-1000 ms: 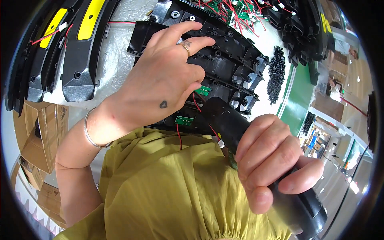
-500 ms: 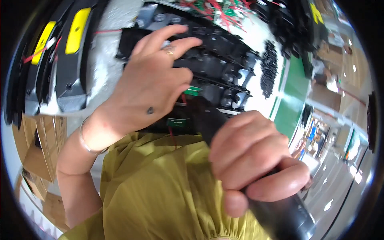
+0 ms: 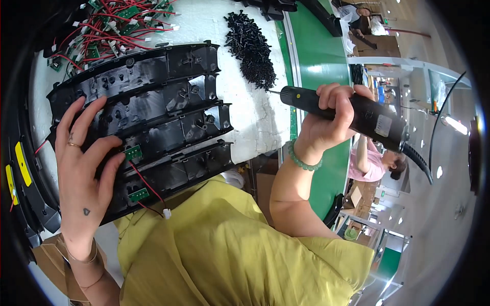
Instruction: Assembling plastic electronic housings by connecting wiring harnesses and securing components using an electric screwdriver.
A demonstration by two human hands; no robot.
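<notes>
My left hand (image 3: pixel 84 168) rests over a row of black curved plastic housings (image 3: pixel 189 127). Its thumb and index fingertip pinch the left end of a small green circuit board (image 3: pixel 133 152) with a red wire, while the other fingers spread over the housings behind. A second green circuit board (image 3: pixel 138 195) sits in the nearest housing; a red wire runs to a white plug (image 3: pixel 167 213). My right hand (image 3: pixel 334 115) is wrapped around a black electric screwdriver (image 3: pixel 375 120), held level. Its thin bit points left, its tip at the near end of a pile of black screws (image 3: pixel 250 48).
Green circuit boards with red wires (image 3: pixel 117 28) lie heaped at the far left. Black housings with yellow labels (image 3: pixel 23 163) stand at the left edge. A green work surface (image 3: pixel 321 66) runs along the right. Beyond it, a person in pink (image 3: pixel 367 163) and another person are visible.
The screwdriver has moved away from the housings, out to the right and up to the screws. My view has shifted, with the housings now farther left. My left hand stays over them.
</notes>
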